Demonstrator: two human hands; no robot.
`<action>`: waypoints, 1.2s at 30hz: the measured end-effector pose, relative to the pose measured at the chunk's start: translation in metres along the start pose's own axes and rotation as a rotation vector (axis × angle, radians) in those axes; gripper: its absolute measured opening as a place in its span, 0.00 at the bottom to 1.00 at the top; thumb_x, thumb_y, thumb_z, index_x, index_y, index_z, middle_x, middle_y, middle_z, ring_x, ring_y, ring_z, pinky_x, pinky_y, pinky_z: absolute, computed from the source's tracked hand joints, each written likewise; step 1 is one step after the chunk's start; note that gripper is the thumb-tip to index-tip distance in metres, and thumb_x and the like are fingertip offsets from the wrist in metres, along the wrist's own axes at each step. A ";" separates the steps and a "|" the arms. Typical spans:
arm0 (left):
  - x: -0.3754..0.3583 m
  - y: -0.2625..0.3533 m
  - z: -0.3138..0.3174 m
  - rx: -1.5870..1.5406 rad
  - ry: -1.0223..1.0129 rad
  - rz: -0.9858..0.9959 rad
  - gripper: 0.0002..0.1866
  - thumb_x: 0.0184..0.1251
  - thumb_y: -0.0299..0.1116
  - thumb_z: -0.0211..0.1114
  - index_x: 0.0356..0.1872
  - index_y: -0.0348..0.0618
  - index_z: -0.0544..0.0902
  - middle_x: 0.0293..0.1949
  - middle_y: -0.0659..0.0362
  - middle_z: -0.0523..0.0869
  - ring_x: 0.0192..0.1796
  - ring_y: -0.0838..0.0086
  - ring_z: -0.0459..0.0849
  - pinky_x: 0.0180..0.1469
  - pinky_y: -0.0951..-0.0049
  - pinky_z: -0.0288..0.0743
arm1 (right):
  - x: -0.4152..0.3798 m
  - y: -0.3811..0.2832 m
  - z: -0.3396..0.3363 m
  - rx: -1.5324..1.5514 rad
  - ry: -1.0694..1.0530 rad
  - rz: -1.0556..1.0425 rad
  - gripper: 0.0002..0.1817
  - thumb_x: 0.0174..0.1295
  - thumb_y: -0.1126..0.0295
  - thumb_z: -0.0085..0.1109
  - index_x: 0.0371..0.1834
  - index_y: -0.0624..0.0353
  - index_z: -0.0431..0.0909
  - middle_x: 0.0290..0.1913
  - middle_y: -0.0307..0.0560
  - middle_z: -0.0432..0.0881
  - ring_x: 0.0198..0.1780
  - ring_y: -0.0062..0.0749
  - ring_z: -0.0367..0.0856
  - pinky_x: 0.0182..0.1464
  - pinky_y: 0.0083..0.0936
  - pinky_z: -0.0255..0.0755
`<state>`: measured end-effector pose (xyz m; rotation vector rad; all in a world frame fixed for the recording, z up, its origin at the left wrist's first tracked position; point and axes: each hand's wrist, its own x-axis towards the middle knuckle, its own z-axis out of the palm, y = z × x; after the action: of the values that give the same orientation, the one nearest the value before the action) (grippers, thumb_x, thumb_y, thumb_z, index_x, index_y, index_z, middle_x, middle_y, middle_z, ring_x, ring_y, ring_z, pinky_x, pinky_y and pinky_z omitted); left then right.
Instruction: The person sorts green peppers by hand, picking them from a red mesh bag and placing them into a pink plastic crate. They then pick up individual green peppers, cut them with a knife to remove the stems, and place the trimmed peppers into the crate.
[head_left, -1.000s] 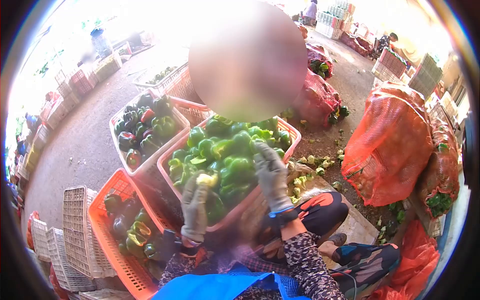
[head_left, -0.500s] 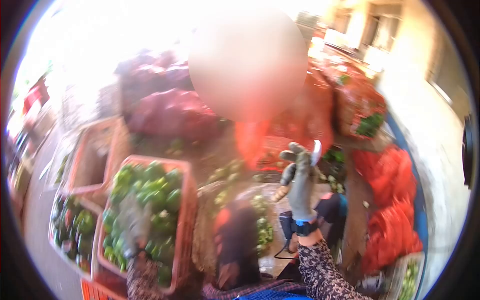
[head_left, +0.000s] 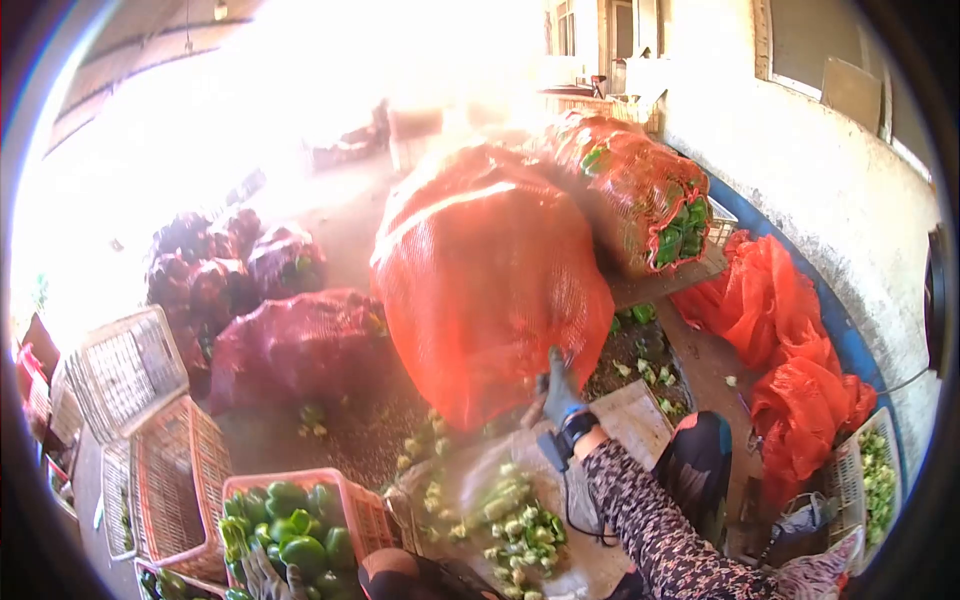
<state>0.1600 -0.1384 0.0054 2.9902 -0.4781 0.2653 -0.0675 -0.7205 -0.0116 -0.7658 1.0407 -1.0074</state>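
My right hand (head_left: 562, 388), in a grey-green glove, is closed in front of a large red mesh sack (head_left: 480, 290). A brownish handle end (head_left: 533, 410) sticks out below its fingers; the blade is hard to make out now. My left hand (head_left: 266, 577), also gloved, is at the bottom edge over green bell peppers (head_left: 302, 550) in a pink plastic crate (head_left: 372, 515). Its visible fingers are apart, and most of the hand is cut off by the frame. Pale green pepper stem pieces (head_left: 525, 530) lie in a pile between my knees.
Empty crates (head_left: 165, 480) stand at the left. Purple mesh sacks (head_left: 300, 345) lie behind them. A filled red mesh sack of green peppers (head_left: 640, 190) rests back right. Loose red mesh bags (head_left: 790, 350) and a basket of green pieces (head_left: 875, 480) line the right wall.
The view has tilted upward, so the left hand and the pepper crate sit lower in the frame. The right hand, earlier raised with a curved silver blade showing, is now turned and nearer the red sack.
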 end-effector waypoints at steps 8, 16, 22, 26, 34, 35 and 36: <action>-0.001 -0.011 -0.009 -0.009 -0.212 -0.022 0.52 0.66 0.56 0.71 0.84 0.41 0.58 0.80 0.42 0.67 0.82 0.46 0.62 0.83 0.43 0.50 | 0.001 -0.040 0.026 0.605 -0.447 0.101 0.18 0.76 0.45 0.59 0.44 0.45 0.68 0.24 0.31 0.63 0.23 0.21 0.65 0.28 0.24 0.69; 0.017 0.170 -0.130 -0.653 -0.063 0.101 0.38 0.68 0.48 0.72 0.74 0.39 0.73 0.59 0.37 0.86 0.64 0.48 0.85 0.66 0.57 0.77 | -0.085 -0.227 -0.033 0.253 -0.586 -0.025 0.07 0.78 0.62 0.57 0.42 0.45 0.71 0.27 0.27 0.62 0.23 0.16 0.63 0.24 0.20 0.64; 0.031 0.386 -0.117 -1.253 -0.477 0.138 0.62 0.63 0.67 0.75 0.84 0.36 0.53 0.81 0.40 0.62 0.83 0.53 0.62 0.81 0.57 0.60 | -0.112 -0.207 -0.070 0.351 -0.582 0.121 0.06 0.80 0.62 0.53 0.54 0.44 0.72 0.27 0.27 0.60 0.23 0.14 0.61 0.23 0.18 0.59; 0.063 0.493 -0.051 -1.450 -0.666 -0.078 0.66 0.59 0.76 0.70 0.85 0.38 0.53 0.84 0.44 0.59 0.84 0.51 0.58 0.83 0.53 0.55 | -0.101 -0.180 -0.074 0.631 -0.563 0.241 0.15 0.81 0.48 0.55 0.50 0.48 0.74 0.26 0.27 0.62 0.23 0.13 0.63 0.23 0.16 0.63; 0.084 0.613 -0.061 -2.434 -1.118 0.346 0.40 0.77 0.72 0.53 0.75 0.51 0.73 0.68 0.58 0.79 0.68 0.64 0.77 0.73 0.56 0.72 | -0.111 -0.193 -0.054 0.782 -0.669 0.344 0.08 0.82 0.57 0.50 0.52 0.46 0.72 0.28 0.30 0.70 0.22 0.15 0.64 0.21 0.17 0.65; 0.097 0.611 -0.063 -2.423 -1.041 0.396 0.42 0.77 0.72 0.53 0.76 0.48 0.71 0.71 0.56 0.77 0.71 0.60 0.75 0.76 0.53 0.69 | -0.117 -0.204 -0.051 0.697 -0.594 0.353 0.08 0.82 0.58 0.49 0.49 0.48 0.74 0.26 0.31 0.70 0.21 0.15 0.63 0.21 0.18 0.65; 0.108 0.607 -0.068 -2.412 -0.955 0.449 0.44 0.77 0.73 0.52 0.78 0.46 0.70 0.75 0.54 0.76 0.75 0.57 0.73 0.79 0.51 0.66 | -0.104 -0.188 -0.054 0.684 -0.637 0.386 0.09 0.81 0.59 0.51 0.47 0.49 0.74 0.27 0.32 0.71 0.22 0.18 0.66 0.24 0.22 0.66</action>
<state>0.0582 -0.7361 0.1359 0.4409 -0.6335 -0.9687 -0.1914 -0.6948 0.1703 -0.2582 0.2322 -0.6436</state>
